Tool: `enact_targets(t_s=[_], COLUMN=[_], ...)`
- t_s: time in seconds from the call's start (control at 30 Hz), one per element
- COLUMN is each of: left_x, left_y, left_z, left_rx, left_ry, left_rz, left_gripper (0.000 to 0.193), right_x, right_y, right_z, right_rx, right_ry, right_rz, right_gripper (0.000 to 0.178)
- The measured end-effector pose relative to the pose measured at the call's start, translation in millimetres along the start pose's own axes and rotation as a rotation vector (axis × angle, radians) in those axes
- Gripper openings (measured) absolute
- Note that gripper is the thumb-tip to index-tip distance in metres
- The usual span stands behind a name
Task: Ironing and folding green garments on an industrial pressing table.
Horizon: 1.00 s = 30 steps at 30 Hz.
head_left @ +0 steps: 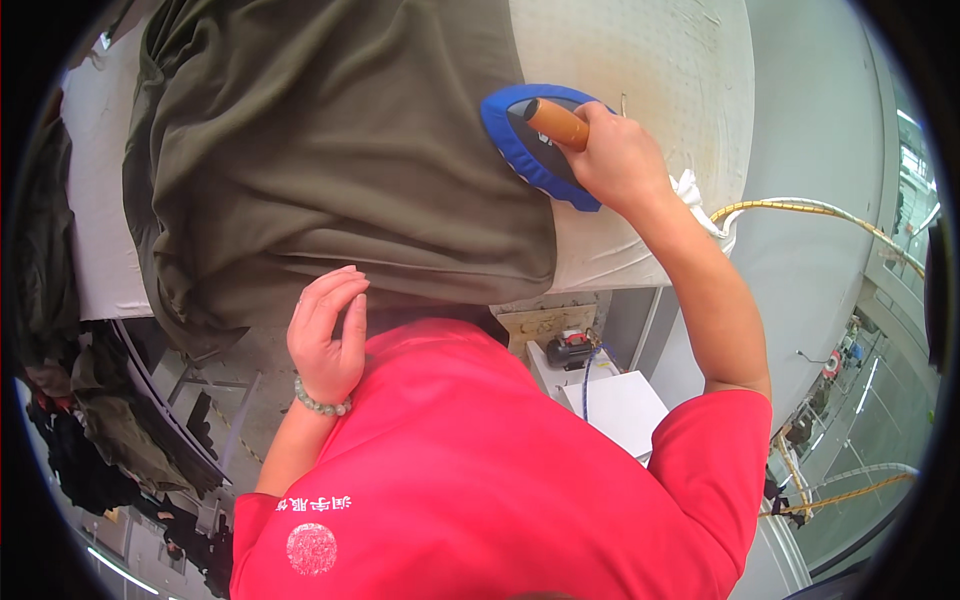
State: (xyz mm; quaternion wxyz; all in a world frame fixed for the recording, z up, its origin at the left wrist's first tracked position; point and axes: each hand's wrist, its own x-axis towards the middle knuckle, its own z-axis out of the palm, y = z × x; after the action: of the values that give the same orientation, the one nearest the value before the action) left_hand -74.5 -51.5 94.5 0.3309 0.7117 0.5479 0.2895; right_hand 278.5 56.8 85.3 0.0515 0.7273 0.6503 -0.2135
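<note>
Dark olive cloth [350, 150] spreads over the pale ironing table [630, 50], lying in loose folds toward the left and near edge, where part of it hangs down. My right hand [620, 155] grips the orange-brown handle of a blue-edged steam iron [510, 125]. The iron rests at the right border of the cloth, its front over the fabric and its rear over the bare table cover. Near the cloth's front edge is my left hand [330, 335], raised, with fingers together but stretched out and nothing in them. A beaded bracelet circles that wrist.
A yellow-and-white hose [800, 205] runs from the table's right side. White crumpled cloth [690, 190] lies beside my right wrist. Below the table are a dark motor [570, 350] and a white box [615, 405]. Dark garments [120, 410] hang at the left.
</note>
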Motion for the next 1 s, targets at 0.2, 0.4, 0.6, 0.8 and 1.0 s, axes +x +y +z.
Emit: enact_targets(t_s=[0.2,0.4,0.6,0.8,1.0], left_x=[4,8,13,14,15], left_y=[11,20,29,31,29], left_z=[4,4,10,13,15], left_rx=[-0.019,-0.017,-0.025,-0.02,-0.016], left_ry=[-0.022,-0.049,-0.091,-0.12,-0.115], left_rz=[0.064,0.126,0.163,0.169,0.151], left_gripper=[0.014,0.014,0.015,0.015,0.015], right_x=[-30,-63,-104,-142,-137], right_y=[17,30,44,58,62], right_z=[10,16,25,30,27], right_rx=[-0.023,-0.023,-0.031,-0.067,-0.074], right_ry=[-0.019,-0.023,-0.049,-0.151,-0.175], right_rz=[0.001,-0.047,-0.128,-0.206,-0.238], right_gripper=[0.031,0.032,0.039,0.046,0.049])
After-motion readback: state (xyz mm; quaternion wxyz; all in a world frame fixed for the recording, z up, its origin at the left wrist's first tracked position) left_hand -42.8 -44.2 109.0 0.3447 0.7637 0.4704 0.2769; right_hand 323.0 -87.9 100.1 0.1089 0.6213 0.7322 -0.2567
